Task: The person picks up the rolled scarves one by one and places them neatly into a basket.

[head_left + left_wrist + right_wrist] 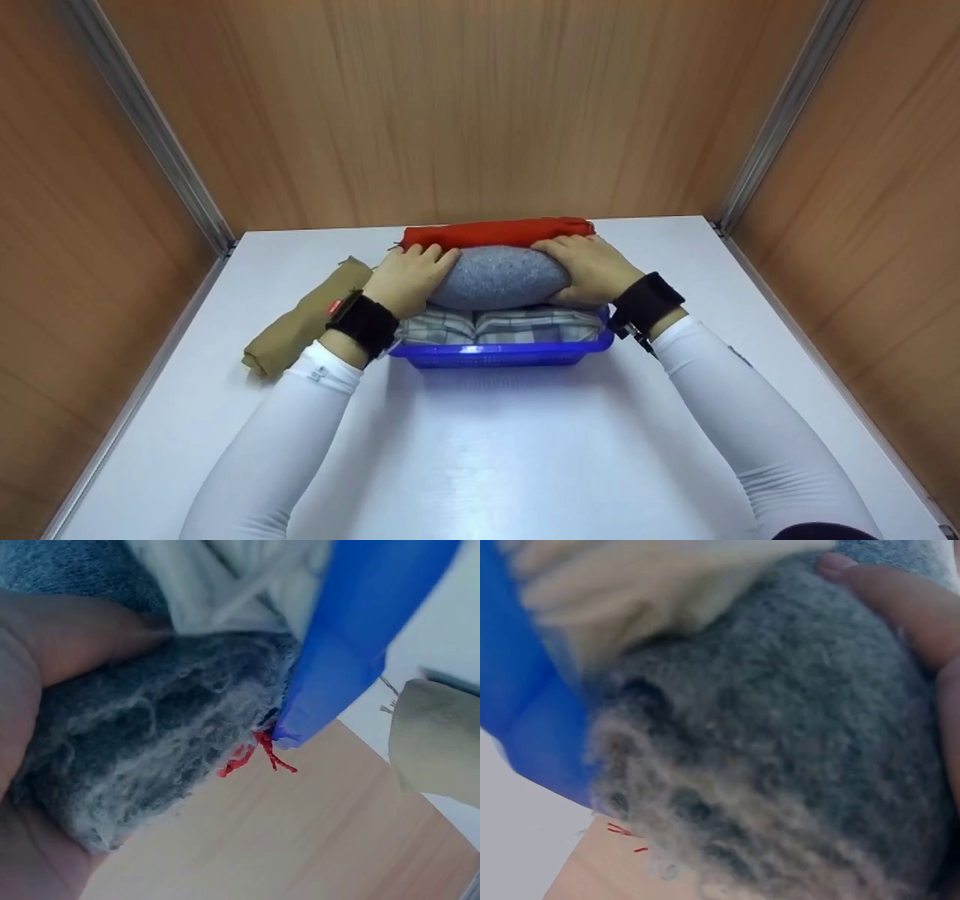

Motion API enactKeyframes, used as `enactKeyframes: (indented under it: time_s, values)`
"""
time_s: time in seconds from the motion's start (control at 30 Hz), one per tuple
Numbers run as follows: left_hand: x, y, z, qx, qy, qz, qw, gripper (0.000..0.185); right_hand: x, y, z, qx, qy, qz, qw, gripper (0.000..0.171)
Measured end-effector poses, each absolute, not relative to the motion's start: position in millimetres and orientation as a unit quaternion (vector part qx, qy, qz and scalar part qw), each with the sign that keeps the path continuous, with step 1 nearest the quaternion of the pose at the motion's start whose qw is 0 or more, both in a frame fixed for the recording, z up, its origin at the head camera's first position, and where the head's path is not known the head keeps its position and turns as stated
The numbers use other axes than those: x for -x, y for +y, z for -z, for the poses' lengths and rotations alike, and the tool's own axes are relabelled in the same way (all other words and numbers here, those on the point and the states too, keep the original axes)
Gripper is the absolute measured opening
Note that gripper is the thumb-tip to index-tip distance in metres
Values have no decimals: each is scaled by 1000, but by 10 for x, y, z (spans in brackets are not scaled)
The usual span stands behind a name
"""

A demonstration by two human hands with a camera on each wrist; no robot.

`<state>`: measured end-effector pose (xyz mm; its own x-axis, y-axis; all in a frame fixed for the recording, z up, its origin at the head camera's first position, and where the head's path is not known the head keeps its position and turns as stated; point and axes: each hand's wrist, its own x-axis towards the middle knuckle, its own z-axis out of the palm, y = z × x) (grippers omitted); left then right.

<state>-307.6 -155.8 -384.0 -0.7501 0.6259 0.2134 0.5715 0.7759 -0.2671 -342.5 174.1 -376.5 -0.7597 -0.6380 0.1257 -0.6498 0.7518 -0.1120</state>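
Note:
A fuzzy grey rolled cloth (499,277) lies across the blue basket (510,354), over folded plaid cloth (536,327). My left hand (409,279) grips its left end, and the left wrist view shows thumb and fingers around the layered end of the grey cloth (150,727). At the other end my right hand (596,266) holds it, fingers over the top and the thumb on the near side. The right wrist view shows a fingertip pressed on the grey cloth (780,690). Just behind it lies a red rolled cloth (499,232) with loose threads at its end.
To the left of the basket an olive-brown rolled cloth (307,321) with a small red tag lies slantwise on the white table (480,450). Wooden panels (480,112) enclose the back and both sides, with metal strips at the corners.

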Motion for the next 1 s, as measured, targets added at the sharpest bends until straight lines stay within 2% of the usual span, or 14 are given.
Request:
enactKeyframes:
  time_s: [0.13, 0.37, 0.5, 1.0]
  values:
    - [3066, -1560, 3895, 307, -936, -99, 138, 77, 3405, 1740, 3810, -352, -933, -52, 53, 86]
    - [3042, -1561, 3956, 283, -953, -82, 68, 98, 3366, 1734, 3900, -369, -927, -23, 62, 94]
    - [3024, -1592, 3885, 279, -958, -51, 39, 101, 3353, 1725, 3871, -364, -929, -22, 57, 95]
    - [2986, -1684, 3824, 290, -956, -6, 43, 105, 3259, 1705, 3745, -368, -927, -22, 73, 101]
